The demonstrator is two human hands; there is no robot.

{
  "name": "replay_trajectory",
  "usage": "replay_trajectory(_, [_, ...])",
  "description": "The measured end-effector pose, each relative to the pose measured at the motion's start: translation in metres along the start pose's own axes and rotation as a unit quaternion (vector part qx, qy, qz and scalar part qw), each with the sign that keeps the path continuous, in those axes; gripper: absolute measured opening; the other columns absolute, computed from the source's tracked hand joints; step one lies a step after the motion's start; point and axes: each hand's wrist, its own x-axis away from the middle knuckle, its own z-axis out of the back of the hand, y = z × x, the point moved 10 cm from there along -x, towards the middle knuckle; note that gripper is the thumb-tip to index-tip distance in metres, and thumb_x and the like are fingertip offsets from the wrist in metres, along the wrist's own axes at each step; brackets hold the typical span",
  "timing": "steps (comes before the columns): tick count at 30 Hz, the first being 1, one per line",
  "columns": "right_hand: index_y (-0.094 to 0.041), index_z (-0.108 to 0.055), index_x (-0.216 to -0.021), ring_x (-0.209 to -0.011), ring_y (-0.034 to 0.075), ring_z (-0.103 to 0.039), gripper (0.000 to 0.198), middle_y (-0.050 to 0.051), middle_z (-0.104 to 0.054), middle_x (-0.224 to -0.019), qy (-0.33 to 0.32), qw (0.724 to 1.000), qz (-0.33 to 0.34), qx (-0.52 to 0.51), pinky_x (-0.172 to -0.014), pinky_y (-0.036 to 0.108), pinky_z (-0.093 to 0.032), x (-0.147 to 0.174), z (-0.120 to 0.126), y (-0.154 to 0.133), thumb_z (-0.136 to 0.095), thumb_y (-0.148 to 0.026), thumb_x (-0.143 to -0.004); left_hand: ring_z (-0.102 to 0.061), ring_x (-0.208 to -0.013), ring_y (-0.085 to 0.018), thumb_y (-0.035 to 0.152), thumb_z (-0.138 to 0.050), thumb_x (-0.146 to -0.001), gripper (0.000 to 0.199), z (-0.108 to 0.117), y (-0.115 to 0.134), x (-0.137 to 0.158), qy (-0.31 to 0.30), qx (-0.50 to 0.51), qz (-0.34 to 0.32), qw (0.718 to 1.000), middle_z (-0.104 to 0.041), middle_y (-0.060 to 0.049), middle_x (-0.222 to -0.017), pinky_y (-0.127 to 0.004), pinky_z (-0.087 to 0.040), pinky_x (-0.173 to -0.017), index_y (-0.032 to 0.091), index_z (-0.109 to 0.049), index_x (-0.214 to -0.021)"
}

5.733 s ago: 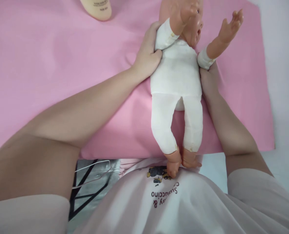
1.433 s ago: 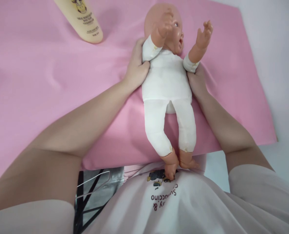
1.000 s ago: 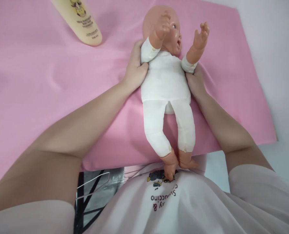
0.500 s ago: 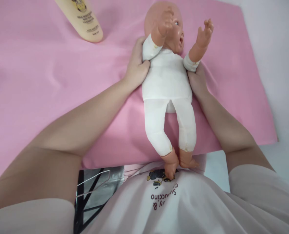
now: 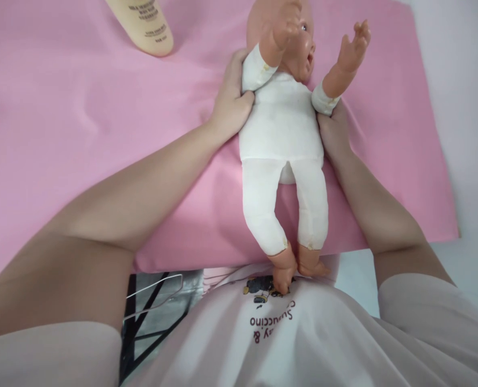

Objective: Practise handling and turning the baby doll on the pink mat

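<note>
A baby doll (image 5: 282, 121) with a white cloth body and plastic head, arms and feet lies face up, its head turned right. My left hand (image 5: 234, 99) grips the doll's side under one arm, thumb against the chest and the other fingers partly hidden. On the opposite side my right hand (image 5: 334, 129) holds the doll below its other arm; most of those fingers are out of sight behind it. The doll's feet hang past the front edge of a pink padded mat (image 5: 102, 129), against my printed shirt (image 5: 279, 333).
A pale yellow bottle (image 5: 150, 27) with printed lettering lies at the top left, cut off by the frame. Below the mat's front edge show a dark metal frame (image 5: 142, 336) and a thin wire loop (image 5: 181, 279). A white surface (image 5: 460, 107) borders the mat on the right.
The doll's upper body and both hands have shifted slightly right and up in the picture. The bottle sits a bit higher in view. Both hands keep their hold.
</note>
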Motion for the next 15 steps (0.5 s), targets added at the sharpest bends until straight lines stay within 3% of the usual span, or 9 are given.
replay_trajectory(4, [-0.012,-0.068,-0.125,-0.116,0.012,-0.068,0.042,0.007,-0.077,-0.138,0.009,1.0,-0.004,-0.005,-0.119,0.034,-0.055,-0.003,0.002,0.004,-0.052,-0.001,-0.087,-0.048,-0.161,-0.031,0.012,-0.061,-0.072,0.09,-0.002,-0.006,-0.001,-0.004,-0.011,-0.009,1.0,-0.059,0.0,-0.168,-0.045,-0.037,-0.149,0.034,-0.049,-0.158])
replay_trajectory(10, [-0.018,-0.069,-0.122,-0.125,0.017,-0.069,0.04,0.001,-0.078,-0.134,0.013,1.0,-0.006,-0.005,-0.127,0.04,-0.057,-0.007,0.005,0.011,-0.057,-0.008,-0.085,-0.043,-0.162,-0.03,0.022,-0.052,-0.083,0.088,-0.011,-0.036,-0.01,-0.014,0.0,-0.124,0.992,-0.051,-0.002,-0.172,-0.049,-0.032,-0.147,0.033,-0.037,-0.168])
replay_trajectory(15, [-0.023,-0.07,-0.117,-0.125,0.019,-0.07,0.038,0.001,-0.078,-0.135,0.003,1.0,0.02,0.009,-0.128,0.041,-0.057,-0.013,0.007,0.016,-0.06,-0.011,-0.083,-0.043,-0.16,-0.031,0.026,-0.052,-0.083,0.091,-0.013,-0.056,-0.019,-0.021,0.009,-0.167,0.986,-0.049,-0.002,-0.172,-0.048,-0.032,-0.145,0.036,-0.035,-0.172])
